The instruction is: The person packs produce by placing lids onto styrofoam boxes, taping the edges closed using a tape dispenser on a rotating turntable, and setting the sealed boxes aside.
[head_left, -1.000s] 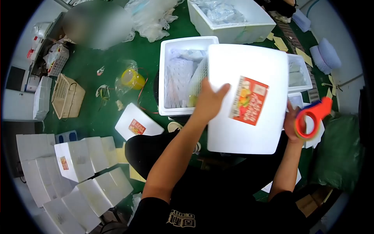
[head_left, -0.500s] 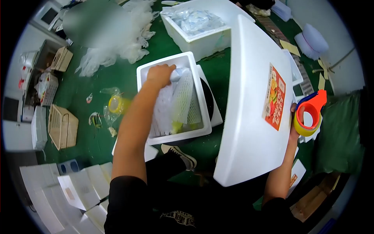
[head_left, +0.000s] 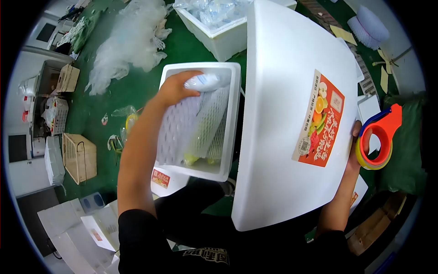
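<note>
My left hand (head_left: 175,89) reaches into a white foam box (head_left: 233,109), its fingers and thumb closed around one end of a clear plastic ice pack (head_left: 203,82). Beneath the pack lie pale foam netting sleeves (head_left: 182,123), and yellow-green produce (head_left: 200,137) shows through some of them. On the right, a large white foam lid (head_left: 283,123) with a red fruit label (head_left: 321,121) stands tilted, its far edge gripped by my right hand (head_left: 355,150). An orange tape dispenser (head_left: 388,132) with yellow tape hangs at the same hand; part of that grip is hidden.
A foam box (head_left: 210,39) filled with ice packs stands behind. Crumpled plastic sheeting (head_left: 125,41) covers part of the green floor. Plastic baskets (head_left: 80,157) stand at the left, foam boxes (head_left: 70,233) at lower left. A cardboard box (head_left: 376,223) lies at lower right.
My view has shifted nearer to the box. The foam lid has come slightly left, and the ice pack at my left hand shows more plainly near the box's back wall.
</note>
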Tool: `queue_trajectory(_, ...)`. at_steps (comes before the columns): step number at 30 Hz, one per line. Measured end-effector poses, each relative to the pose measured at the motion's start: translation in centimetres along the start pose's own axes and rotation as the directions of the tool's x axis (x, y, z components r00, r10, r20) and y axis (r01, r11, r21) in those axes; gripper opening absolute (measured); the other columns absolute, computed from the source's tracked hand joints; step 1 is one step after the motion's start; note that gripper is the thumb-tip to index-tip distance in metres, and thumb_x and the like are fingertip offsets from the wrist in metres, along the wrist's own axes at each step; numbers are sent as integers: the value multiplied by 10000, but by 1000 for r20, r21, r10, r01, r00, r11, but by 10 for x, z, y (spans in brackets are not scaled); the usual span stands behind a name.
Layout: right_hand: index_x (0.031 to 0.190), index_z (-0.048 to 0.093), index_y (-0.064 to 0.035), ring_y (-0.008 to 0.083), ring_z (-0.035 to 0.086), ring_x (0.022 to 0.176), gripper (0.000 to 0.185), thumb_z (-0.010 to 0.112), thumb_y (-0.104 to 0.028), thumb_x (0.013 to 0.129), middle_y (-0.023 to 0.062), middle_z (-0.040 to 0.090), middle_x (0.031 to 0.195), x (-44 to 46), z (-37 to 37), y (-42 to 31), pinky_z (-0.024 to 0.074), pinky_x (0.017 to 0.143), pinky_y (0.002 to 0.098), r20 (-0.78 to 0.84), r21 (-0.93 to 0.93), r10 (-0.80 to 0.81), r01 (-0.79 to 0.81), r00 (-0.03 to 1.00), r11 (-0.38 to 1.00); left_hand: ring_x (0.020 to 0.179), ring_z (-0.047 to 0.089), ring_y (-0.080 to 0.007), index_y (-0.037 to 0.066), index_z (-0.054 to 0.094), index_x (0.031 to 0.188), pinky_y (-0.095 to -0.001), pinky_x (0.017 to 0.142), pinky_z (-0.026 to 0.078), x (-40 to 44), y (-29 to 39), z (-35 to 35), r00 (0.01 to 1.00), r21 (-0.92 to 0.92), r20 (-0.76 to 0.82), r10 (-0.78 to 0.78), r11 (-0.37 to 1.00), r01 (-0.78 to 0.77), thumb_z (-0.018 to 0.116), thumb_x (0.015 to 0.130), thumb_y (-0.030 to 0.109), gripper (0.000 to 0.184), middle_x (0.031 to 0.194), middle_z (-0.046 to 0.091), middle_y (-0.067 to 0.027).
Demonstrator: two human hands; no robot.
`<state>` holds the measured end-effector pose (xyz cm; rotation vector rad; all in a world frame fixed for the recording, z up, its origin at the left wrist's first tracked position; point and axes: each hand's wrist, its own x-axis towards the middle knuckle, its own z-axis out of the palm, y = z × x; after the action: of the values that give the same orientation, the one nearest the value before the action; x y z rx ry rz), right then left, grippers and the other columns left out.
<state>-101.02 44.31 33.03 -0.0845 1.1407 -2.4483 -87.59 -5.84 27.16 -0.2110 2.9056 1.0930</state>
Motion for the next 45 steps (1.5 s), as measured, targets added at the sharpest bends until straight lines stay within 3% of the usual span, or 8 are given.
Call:
queue_trajectory(12,774,532,-90,237,708,884,466,685,-517,883,163,693,984,-1,7,-5,616,728,383,46,35,15,-17,999,999,1133,612,-235,103,634,1297,-335,1024,446,40,-5,-3,885,-270,444,-139,921,280,867,593,12,747,1209,677,-105)
queue_trajectory(16,788,542,-80,231,702,898,449,689,-491,893,157,679,947,-3,0,-6,611,743,362,5,78,-18,17,1000,997,1120,580,-363,26,578,1208,-410,980,468,24,29,33,959,228,266,96,961,-159,874,645,123,643,1204,614,-131)
queue_trajectory(19,784,542,-80,227,692,918,444,687,-483,900,150,664,932,-3,-3,-7,608,755,365,23,83,-8,6,1000,996,1099,577,-361,57,537,1229,-405,940,480,-12,53,44,995,566,-96,30,824,30,887,629,222,715,1215,554,-129)
queue_trajectory(23,780,541,-83,236,677,973,440,692,-480,897,153,652,955,-9,5,-11,607,778,396,13,125,3,-5,1000,992,1080,575,-368,28,507,1256,-441,973,449,-41,44,38,844,106,-520,-134,970,219,881,664,242,732,1172,543,-137)
queue_trajectory(24,785,545,-81,242,675,983,433,696,-472,895,158,654,975,-11,4,-11,607,781,403,6,151,12,-12,1000,988,1106,573,-383,14,455,1370,-443,1034,416,-47,45,35,814,-102,-427,-394,916,389,781,809,313,715,1268,556,-186)
queue_trajectory(28,807,566,-74,264,672,1008,403,702,-442,896,172,661,1046,-15,6,-15,604,794,428,64,227,25,-39,998,973,1130,578,-385,-4,511,1392,-431,1050,413,-52,-35,68,987,185,-148,-71,978,98,416,1022,462,603,1484,437,-234)
queue_trajectory(37,818,573,-73,249,659,1042,420,672,-471,912,163,661,1039,-9,-12,-9,592,822,416,40,239,-37,26,999,971,1257,515,-350,126,625,1300,-442,1066,397,8,54,39,916,736,150,-371,661,147,648,760,725,807,1205,675,-128)
queue_trajectory(45,810,563,-81,230,662,1019,430,662,-485,918,156,657,1012,-8,-8,-11,598,796,396,41,157,-26,19,999,987,1197,529,-392,31,570,1308,-409,1063,426,2,-4,63,991,413,-12,-136,902,129,727,714,432,734,1411,465,-180)
